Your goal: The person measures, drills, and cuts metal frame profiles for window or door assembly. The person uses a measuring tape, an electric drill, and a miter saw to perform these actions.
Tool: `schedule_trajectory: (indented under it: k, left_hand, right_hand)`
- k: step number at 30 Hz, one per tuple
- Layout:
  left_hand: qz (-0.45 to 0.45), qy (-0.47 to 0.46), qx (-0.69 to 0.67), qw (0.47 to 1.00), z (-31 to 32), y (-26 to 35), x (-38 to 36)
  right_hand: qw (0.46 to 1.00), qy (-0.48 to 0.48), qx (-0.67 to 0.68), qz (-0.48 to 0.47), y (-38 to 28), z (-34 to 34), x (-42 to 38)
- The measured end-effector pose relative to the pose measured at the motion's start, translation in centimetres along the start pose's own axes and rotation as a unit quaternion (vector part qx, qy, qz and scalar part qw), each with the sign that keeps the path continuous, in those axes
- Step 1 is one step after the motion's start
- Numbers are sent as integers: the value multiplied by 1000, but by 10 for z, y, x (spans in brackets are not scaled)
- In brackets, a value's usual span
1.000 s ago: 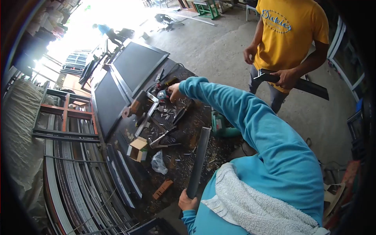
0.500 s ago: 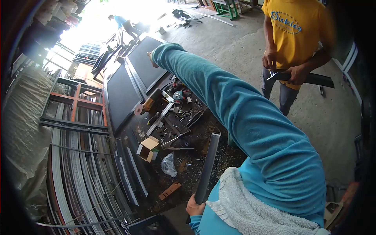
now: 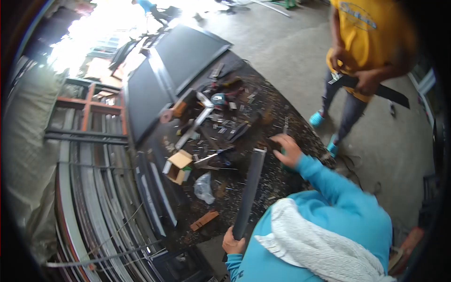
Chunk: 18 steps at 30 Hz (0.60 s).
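Note:
My left hand [image 3: 233, 241] is wrapped round the near end of a long dark metal profile [image 3: 250, 197], which lies over the cluttered workbench [image 3: 291, 127]. The profile's far end points away from me and is bright at its cut edge. Close to that end, on the right, my right hand [image 3: 287, 151] hovers with bent, parted fingers and nothing visible in it. Left of the profile are a clear plastic bag [image 3: 203, 188], an opened cardboard box [image 3: 178, 165] and an orange-brown block [image 3: 205, 220]. Slight blur softens the view.
Two dark framed panels [image 3: 188, 54] lie at the bench's far end, near an angle grinder [image 3: 181, 107] and scattered metal bits. Long profiles [image 3: 89, 188] are stacked at left. On the right a person in a yellow shirt [image 3: 361, 42] holds a dark profile [image 3: 392, 96].
My right arm, earlier stretched far forward over the bench, has drawn back toward the profile's far end. My left hand keeps its hold. The view has tilted downward, showing the other person's feet.

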<state>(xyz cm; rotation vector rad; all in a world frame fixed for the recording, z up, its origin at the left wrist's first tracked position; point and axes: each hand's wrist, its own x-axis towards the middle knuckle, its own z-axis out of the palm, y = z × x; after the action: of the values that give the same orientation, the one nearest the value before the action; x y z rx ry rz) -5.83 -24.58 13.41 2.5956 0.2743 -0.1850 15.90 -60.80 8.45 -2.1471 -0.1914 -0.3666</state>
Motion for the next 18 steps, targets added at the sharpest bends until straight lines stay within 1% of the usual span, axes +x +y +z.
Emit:
schedule_trajectory:
  k: [1, 2, 3, 4, 5, 6, 7, 8, 10, 12, 13, 14, 16, 18]
  left_hand:
    - [-2, -10, 24, 1000, -1, 1, 6]
    - [-5, -20, 43, 999, -1, 4, 12]
    - [1, -21, 34, 999, -3, 7, 20]
    - [9, -25, 22, 999, -4, 10, 28]
    - [21, -31, 7, 999, -2, 9, 37]
    - [33, -37, -9, 999, 1, 7, 47]
    - [60, -29, 5, 998, -1, 16, 56]
    - [101, -24, 5, 995, 2, 11, 67]
    - [105, -47, 12, 993, -6, 32, 82]
    - [89, -78, 18, 993, -16, 59, 90]
    - [88, -82, 19, 993, -11, 58, 94]
    - [87, -67, 22, 994, -6, 61, 100]
    - [78, -69, 41, 994, 2, 66, 97]
    - [92, -64, 20, 994, 22, 58, 100]
  right_hand:
    - [997, 6, -60, 48, 1, -1, -35]
    - [993, -5, -91, 77, -2, -5, -63]
    - [990, -33, -99, 98, -1, -7, -88]
    - [979, -90, -113, 145, -3, -7, -104]
    - [971, -126, -158, 131, -6, -11, -110]
    - [965, -143, -174, 136, -5, -9, -111]
    - [963, -144, -178, 141, -1, -7, -108]
    - [961, -147, -182, 148, 3, -4, -107]
    - [966, -121, -165, 161, 8, -2, -98]
    - [963, -133, -138, 190, 15, -1, -88]
    - [954, -144, -144, 221, 15, -2, -82]
    - [957, -132, -152, 210, 18, -1, -72]
    - [955, -118, -160, 220, 19, 4, -82]
    - [961, -95, -152, 209, 19, 5, -80]
